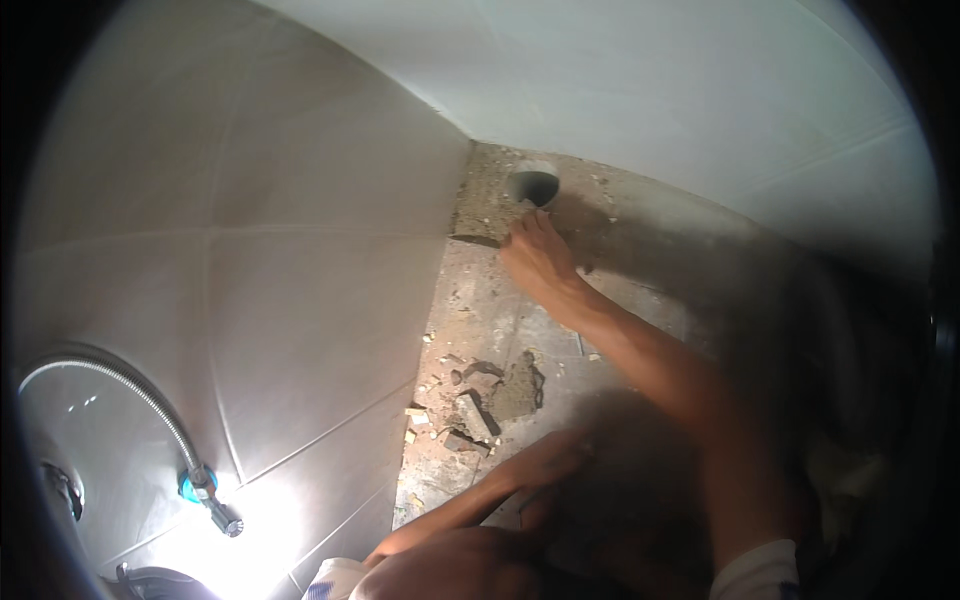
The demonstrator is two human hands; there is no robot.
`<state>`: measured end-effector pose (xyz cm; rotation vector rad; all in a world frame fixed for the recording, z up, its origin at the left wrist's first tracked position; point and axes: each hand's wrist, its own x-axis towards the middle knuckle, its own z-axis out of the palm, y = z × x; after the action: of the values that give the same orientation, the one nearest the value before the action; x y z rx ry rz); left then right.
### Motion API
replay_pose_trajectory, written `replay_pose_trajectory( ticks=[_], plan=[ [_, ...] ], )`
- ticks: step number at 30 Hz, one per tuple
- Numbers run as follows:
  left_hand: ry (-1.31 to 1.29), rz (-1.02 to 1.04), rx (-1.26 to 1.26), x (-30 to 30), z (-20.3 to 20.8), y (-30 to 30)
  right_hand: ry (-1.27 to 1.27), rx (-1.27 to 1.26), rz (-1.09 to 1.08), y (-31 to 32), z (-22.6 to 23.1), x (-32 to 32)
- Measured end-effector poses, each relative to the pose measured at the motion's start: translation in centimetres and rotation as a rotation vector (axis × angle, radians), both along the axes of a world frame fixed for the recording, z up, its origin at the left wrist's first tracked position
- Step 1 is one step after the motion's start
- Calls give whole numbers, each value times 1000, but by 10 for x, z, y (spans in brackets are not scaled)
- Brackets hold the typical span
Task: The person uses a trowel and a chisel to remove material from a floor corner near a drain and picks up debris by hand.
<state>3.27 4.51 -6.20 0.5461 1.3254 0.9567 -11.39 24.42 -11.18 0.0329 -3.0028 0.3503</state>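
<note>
At the rim of a round drain pipe opening (520,184) in the floor corner, my right hand (538,255) reaches down with its fingers drawn together. Whatever the fingertips pinch, if anything, is too small to make out. My left hand (562,456) is low over the floor near my bent knee (450,565); shadow hides its fingers. Rough, dusty mortar (480,200) surrounds the pipe. A break in the floor surface runs across just short of it, beside my right hand.
Broken mortar chunks (476,415) and crumbs lie along the left wall's foot. On the tiled left wall (320,280), a flexible metal hose (150,395) curves down to a fitting (222,513) beside a bright light patch. A pale wall (640,90) closes off the back.
</note>
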Motion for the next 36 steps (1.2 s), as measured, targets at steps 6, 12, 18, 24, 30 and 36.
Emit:
replay_pose_trajectory(
  ticks=[6, 12, 18, 24, 30, 36],
  plan=[
    [-13, -107, -63, -10, 15, 18, 117, -125, 180, 4, -7, -6],
    [35, -139, -102, -10, 19, 19, -190, -473, 6, 16, -14, -26],
    [31, -67, -72, -9, 23, 18, -283, -541, 138, 37, -38, -30],
    [47, -149, -330, -38, 56, 19, -101, -516, 67, 28, -14, -20],
    [318, 368, -499, -69, 115, 17, -183, -1044, -200, -28, 44, 107],
    [288, 557, -340, -86, 121, 27, -177, -1550, -518, -56, 97, 163]
  ],
)
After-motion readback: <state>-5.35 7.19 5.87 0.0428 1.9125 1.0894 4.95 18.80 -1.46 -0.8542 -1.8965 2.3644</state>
